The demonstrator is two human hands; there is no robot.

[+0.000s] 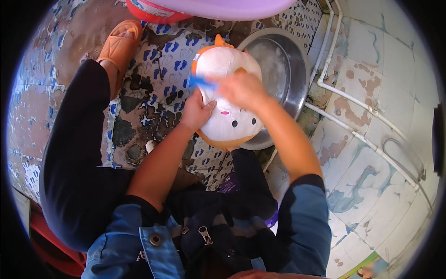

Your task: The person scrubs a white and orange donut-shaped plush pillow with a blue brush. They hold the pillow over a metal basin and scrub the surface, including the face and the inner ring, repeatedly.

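Observation:
A plush toy, white with orange edging, black dot eyes and a pink cheek, rests partly over the rim of a metal basin. My left hand grips its left edge, thumb on the white front and fingers out of sight beneath. Over the middle of the toy, my right hand is closed on a blue brush. Motion smears both hand and brush, so the bristles cannot be made out. Cloudy, whitish water shows in the basin, partly covered by the toy.
A purple tub and a red container stand at the far edge. White pipes run along the stained tiled wall on the right. My left foot wears an orange slipper on the worn, footprint-patterned floor.

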